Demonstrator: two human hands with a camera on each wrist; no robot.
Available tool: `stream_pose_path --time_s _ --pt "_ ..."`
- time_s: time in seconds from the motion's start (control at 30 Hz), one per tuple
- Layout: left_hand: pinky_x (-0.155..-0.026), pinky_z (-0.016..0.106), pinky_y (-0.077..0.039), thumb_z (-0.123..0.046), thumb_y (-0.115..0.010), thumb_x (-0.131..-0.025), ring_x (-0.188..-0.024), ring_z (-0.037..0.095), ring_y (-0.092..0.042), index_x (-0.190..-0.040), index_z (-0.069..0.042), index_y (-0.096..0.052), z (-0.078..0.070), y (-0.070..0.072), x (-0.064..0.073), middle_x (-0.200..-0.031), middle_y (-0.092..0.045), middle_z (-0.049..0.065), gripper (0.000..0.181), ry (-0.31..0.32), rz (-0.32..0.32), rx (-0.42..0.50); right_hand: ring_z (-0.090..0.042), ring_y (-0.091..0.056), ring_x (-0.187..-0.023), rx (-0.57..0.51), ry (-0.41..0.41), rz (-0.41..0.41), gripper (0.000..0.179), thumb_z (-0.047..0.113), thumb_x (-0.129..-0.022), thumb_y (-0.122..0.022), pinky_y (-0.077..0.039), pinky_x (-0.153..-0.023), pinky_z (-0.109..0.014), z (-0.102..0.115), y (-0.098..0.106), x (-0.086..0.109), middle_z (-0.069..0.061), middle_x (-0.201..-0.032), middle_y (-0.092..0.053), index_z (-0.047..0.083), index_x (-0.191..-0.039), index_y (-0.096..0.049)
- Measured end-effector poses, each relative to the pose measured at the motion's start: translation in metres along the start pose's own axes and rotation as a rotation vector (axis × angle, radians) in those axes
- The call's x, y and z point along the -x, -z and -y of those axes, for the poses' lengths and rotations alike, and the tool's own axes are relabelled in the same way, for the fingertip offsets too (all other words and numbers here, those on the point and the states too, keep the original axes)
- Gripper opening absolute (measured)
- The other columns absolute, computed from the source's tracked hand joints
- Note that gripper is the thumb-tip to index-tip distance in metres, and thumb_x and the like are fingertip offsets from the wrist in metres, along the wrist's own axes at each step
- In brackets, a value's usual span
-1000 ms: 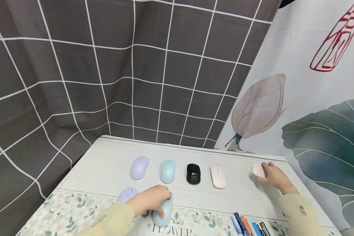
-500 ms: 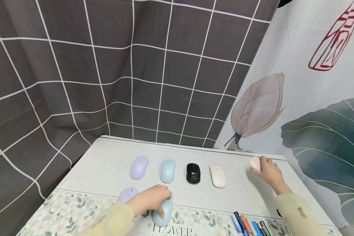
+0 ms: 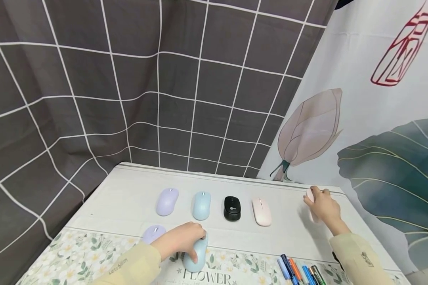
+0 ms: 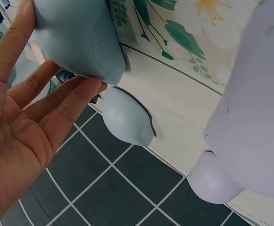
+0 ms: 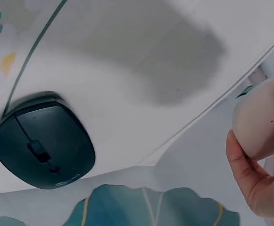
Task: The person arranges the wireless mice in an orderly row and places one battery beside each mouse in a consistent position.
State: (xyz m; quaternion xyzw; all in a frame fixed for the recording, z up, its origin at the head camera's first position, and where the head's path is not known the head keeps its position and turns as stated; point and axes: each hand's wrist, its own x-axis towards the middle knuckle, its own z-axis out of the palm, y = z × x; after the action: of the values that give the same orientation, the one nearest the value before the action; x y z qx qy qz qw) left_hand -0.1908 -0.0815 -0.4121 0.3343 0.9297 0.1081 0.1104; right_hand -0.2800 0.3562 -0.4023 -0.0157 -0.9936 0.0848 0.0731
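Right grip (image 3: 325, 205) of mine pinches a pink mouse (image 5: 259, 120), tilted edgewise since earlier, partly covered; my left grip (image 3: 183, 239) holds the nearer blue mouse (image 3: 201, 249), unmoved.

A pale-blue mouse (image 3: 201, 253) is held front-centre, a tilted pale-pink mouse (image 5: 261, 117) far right.

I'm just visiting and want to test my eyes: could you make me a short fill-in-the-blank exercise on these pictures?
1. The left grip holds a computer mouse coloured ____.
2. The right grip holds another mouse coloured ____.
3. In the head view, the far row runs, left to right: purple mouse, blue mouse, ____, pink mouse.

Missing words: light blue; pale pink; black mouse.
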Motion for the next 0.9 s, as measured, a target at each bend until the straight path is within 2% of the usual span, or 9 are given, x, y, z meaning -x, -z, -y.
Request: stream_pose_path --time_s 0.23,0.57,0.7,0.9 --pt "-0.081 0.022 -0.055 -0.033 -0.087 -0.052 -0.088 0.009 -0.066 -0.102 -0.009 -0.069 0.0 0.001 0.0 -0.097 -0.072 0.0 0.058 -0.006 -0.004 0.008 -0.05 -0.058 -0.074 0.011 0.049 -0.048 0.055 0.033 -0.089 -0.054 -0.049 -0.058 -0.054 0.02 0.005 0.007 -0.04 -0.112 -0.044 -0.008 -0.124 -0.046" --pt "-0.079 0.021 -0.055 -0.032 -0.087 -0.052 -0.086 0.009 -0.066 -0.101 -0.008 -0.07 -0.001 0.003 0.002 -0.095 -0.071 0.001 0.058 -0.008 -0.011 0.011 -0.035 -0.054 -0.06 0.015 0.111 -0.06 0.052 0.033 -0.084 -0.059 -0.047 -0.051 -0.048 0.051 -0.001 0.016 -0.037 -0.099 -0.053 -0.007 -0.116 -0.054" --pt "-0.079 0.021 -0.055 -0.031 -0.087 -0.051 -0.086 0.008 -0.065 -0.101 -0.009 -0.07 -0.001 0.003 0.002 -0.095 -0.071 0.0 0.057 -0.008 -0.012 0.016 -0.03 -0.051 -0.057 0.002 0.141 -0.081 0.046 0.033 -0.082 -0.061 -0.045 -0.046 -0.042 0.067 -0.006 0.021 -0.03 -0.089 -0.056 -0.005 -0.109 -0.058" --pt "-0.078 0.021 -0.056 -0.032 -0.087 -0.051 -0.085 0.008 -0.066 -0.101 -0.008 -0.07 0.0 0.002 0.001 -0.095 -0.071 0.001 0.058 -0.009 -0.01 0.012 -0.023 -0.047 -0.056 -0.04 0.174 -0.06 0.043 0.03 -0.082 -0.062 -0.041 -0.043 -0.033 0.094 -0.009 0.03 -0.02 -0.081 -0.057 -0.004 -0.107 -0.061"
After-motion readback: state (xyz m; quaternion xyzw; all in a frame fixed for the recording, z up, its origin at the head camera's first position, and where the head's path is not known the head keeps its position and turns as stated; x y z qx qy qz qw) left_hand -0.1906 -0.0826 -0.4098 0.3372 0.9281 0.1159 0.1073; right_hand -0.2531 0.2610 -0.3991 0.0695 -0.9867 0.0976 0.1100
